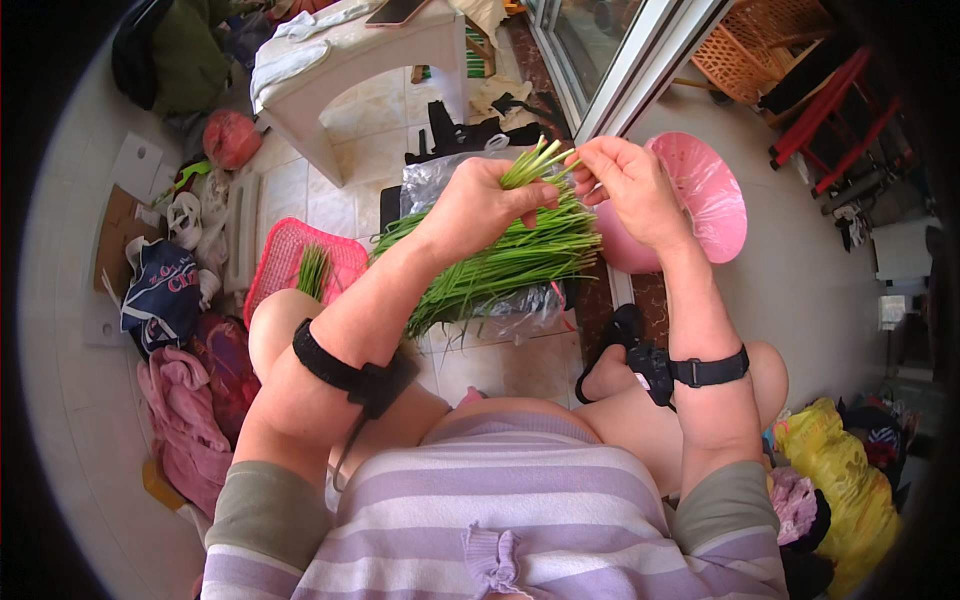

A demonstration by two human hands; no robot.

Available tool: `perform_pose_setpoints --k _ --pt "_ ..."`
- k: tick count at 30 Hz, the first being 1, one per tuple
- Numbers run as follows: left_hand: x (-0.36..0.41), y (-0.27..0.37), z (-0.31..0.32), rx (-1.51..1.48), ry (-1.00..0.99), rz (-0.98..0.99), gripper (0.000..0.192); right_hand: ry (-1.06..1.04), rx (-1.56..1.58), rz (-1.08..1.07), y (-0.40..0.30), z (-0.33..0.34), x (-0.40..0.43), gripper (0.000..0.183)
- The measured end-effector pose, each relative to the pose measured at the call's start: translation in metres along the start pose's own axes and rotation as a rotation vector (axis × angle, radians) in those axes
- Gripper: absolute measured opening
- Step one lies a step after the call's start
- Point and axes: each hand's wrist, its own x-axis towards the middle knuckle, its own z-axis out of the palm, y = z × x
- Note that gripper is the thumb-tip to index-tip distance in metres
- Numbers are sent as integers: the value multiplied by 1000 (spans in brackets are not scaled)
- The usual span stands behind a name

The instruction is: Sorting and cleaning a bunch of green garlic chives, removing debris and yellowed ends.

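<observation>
My left hand (487,201) is closed round a small bunch of garlic chives (525,166), their pale cut ends pointing up and right. The fingertips of my right hand (628,187) pinch the end of one stalk beside that bunch. Under both hands a large heap of chives (517,259) lies on a clear plastic bag (431,180) on the floor. A pink container (716,199) with a plastic lining stands just beyond my right wrist. To the left, a pink plastic basket (271,251) holds a smaller bundle of chives (313,271).
A white bench (360,56) with a cloth (292,67) and a phone (397,11) stands ahead. A sliding door frame (637,75) runs along the right. Bags and clothes crowd the left wall; a yellow plastic bag (832,480) lies at lower right.
</observation>
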Motion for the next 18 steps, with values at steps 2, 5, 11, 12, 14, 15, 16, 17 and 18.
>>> perform_pose_setpoints --k 2,5,11,12,14,15,16,17,18 --pt "1 1 1 -15 -2 -1 20 91 13 -11 3 -10 3 20" --pt "-2 1 -2 -36 14 -42 19 -4 7 -39 -1 -11 2 18" --pt "-2 8 0 -18 26 -35 18 -31 64 38 -7 -1 -3 19" --pt "-2 5 0 -15 10 -36 19 -52 81 63 -9 -1 -4 20" --pt "0 4 0 -13 -10 -34 19 -76 70 64 -2 1 -3 20" --pt "-1 3 -1 -3 -38 -54 19 -109 67 67 1 3 -3 20" --pt "-2 3 -2 7 -66 -74 20 -110 62 55 0 4 -3 19" --pt "-2 2 -3 7 -65 -77 20 -112 65 57 1 4 -3 19" --pt "-1 2 -2 1 -81 -66 20 -64 71 66 1 1 -2 19"
